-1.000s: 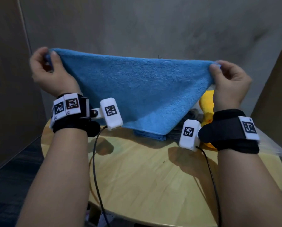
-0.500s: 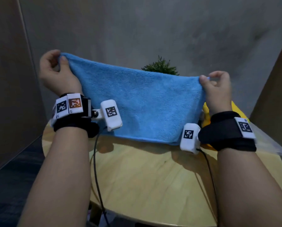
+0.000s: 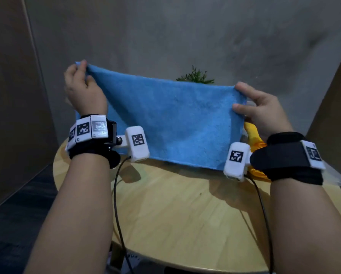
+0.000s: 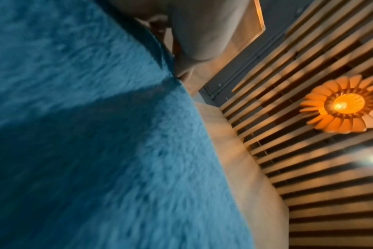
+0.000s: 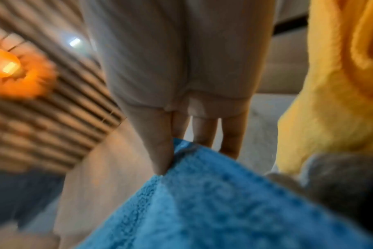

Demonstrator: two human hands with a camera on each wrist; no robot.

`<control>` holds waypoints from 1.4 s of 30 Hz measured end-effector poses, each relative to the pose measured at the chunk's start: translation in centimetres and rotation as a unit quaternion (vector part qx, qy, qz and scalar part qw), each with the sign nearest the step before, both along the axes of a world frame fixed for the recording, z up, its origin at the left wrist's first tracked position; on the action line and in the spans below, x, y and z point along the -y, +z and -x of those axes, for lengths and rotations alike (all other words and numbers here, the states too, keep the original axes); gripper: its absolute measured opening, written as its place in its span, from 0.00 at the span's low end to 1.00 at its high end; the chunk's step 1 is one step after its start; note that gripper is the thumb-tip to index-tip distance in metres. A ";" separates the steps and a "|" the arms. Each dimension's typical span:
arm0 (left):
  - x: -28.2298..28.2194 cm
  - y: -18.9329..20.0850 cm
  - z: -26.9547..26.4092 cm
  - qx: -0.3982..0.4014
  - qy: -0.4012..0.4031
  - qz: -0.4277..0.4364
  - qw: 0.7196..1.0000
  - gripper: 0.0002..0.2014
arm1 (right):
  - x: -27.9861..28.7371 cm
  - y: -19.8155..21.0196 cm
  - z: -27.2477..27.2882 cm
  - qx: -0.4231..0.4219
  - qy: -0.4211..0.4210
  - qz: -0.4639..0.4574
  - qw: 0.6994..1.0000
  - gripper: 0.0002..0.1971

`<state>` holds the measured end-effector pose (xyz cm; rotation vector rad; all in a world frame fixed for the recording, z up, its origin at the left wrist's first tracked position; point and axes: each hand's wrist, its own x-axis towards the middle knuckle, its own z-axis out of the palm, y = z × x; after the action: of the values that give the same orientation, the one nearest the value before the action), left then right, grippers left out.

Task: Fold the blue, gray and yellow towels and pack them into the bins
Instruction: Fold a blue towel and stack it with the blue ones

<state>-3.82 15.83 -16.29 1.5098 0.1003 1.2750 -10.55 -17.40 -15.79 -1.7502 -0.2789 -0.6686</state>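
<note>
Two hands: both raised mid-frame in the head view, holding one blue towel (image 3: 171, 123) stretched between them above the counter (image 3: 185, 214).
Left hand (image 3: 82, 91): at the left of the frame, grip pinching the towel's upper left corner, fingers curled round the edge.
Right hand (image 3: 264, 111): at the right of the frame and lower than the left, grip pinching the towel's upper right corner; in the right wrist view the fingers (image 5: 160, 148) clamp the blue edge, two others hang straight behind it.
Blue towel: hangs as a wide panel, top edge sloping down to the right, bottom edge just over the counter's far part; fills the left of the left wrist view (image 4: 85, 143).
Yellow towel (image 3: 252, 135): behind the right wrist at the right of the frame, mostly hidden; large at the right of the right wrist view (image 5: 330, 84).
Gray towel (image 5: 341, 182): blurred patch at the lower right of the right wrist view, just below the yellow.
Bin (image 3: 335, 177): clear plastic edge showing right of the right wristband.
Writing: none readable; only black-and-white square markers on the white wrist blocks (image 3: 138, 143) and bands.
Plant (image 3: 195, 77): green sprigs above the towel's top edge.
Lamp (image 4: 343, 104): orange, petal-shaped, lit, under a slatted ceiling.
</note>
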 end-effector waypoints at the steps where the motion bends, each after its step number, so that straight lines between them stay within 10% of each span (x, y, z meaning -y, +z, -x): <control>1: 0.0 -0.2 0.0 -0.022 0.013 -0.021 0.999 0.21 | 0.1 -0.2 -0.4 -0.008 -0.038 0.039 0.998 0.24; 9: 0.3 -0.6 -0.3 -0.052 -0.007 -0.042 0.998 0.19 | 1.9 -0.8 -1.9 0.006 -0.242 -0.009 0.970 0.24; 16: 0.4 -0.8 -0.6 -0.119 0.013 -0.068 0.990 0.15 | 2.2 -1.3 -2.2 -0.022 -0.253 -0.069 0.965 0.11; 32: 0.6 -0.7 -0.9 -0.088 -0.036 -0.036 0.995 0.13 | 2.3 -0.9 -2.3 -0.058 -0.321 0.005 0.945 0.13; 42: 6.6 1.4 2.7 -0.002 -0.297 -0.114 0.948 0.06 | -5.7 1.6 2.6 -0.069 0.163 -0.058 0.982 0.05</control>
<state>-6.47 9.23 -14.85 1.5741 -0.4837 0.8112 -13.10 -11.66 -14.15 -1.5833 -0.4110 -0.3175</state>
